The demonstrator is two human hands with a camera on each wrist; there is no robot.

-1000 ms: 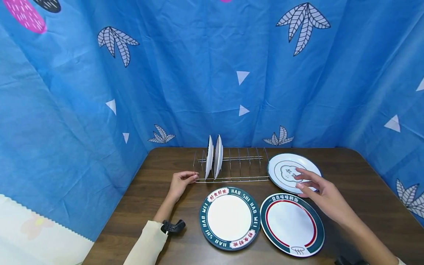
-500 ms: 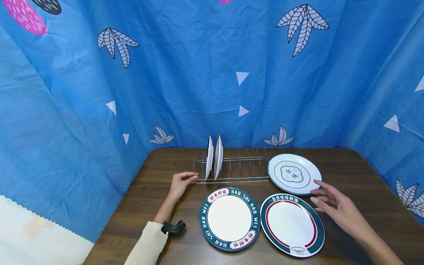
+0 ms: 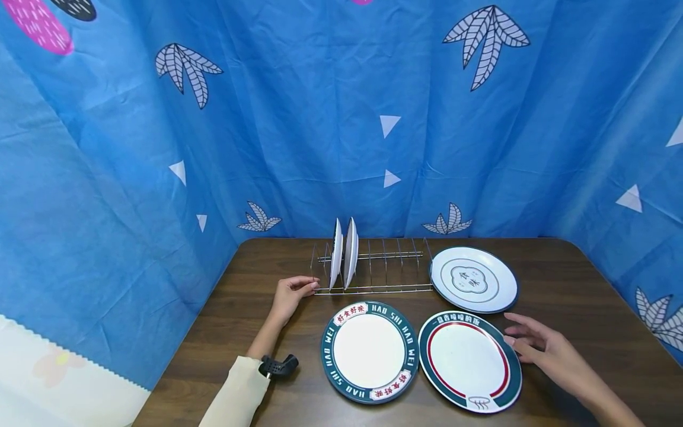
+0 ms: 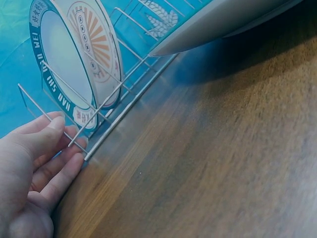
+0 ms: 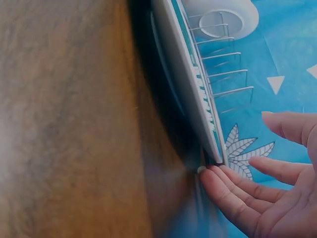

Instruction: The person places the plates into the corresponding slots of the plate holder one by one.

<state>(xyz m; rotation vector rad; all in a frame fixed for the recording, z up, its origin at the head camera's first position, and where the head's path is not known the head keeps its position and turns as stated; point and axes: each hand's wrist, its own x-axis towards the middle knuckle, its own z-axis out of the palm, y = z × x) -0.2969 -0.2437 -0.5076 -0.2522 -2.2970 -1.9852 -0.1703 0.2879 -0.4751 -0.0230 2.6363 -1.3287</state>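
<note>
My left hand (image 3: 290, 295) pinches the left end of a wire plate rack (image 3: 384, 290) at the back of the table. Two plates (image 3: 350, 255) stand on edge in the rack's left part; the left wrist view shows the lettered face of one plate (image 4: 62, 64). At the right, my right hand (image 3: 555, 359) is beside a white plate (image 3: 469, 359) with a green rim and red ring, lying flat. In the right wrist view, its lower fingertips (image 5: 213, 173) are right at that plate's edge, with the thumb held apart from it.
Left of the red-ringed plate lies another green-rimmed plate (image 3: 370, 350) with lettering. Behind it, a white plate (image 3: 493, 284) with a printed centre sits at the rack's right end. A blue patterned curtain (image 3: 331, 148) hangs behind the wooden table (image 3: 213, 356).
My right hand has moved away from over the printed-centre plate, toward me and right, to the red-ringed plate's right edge. My left hand stays on the rack.
</note>
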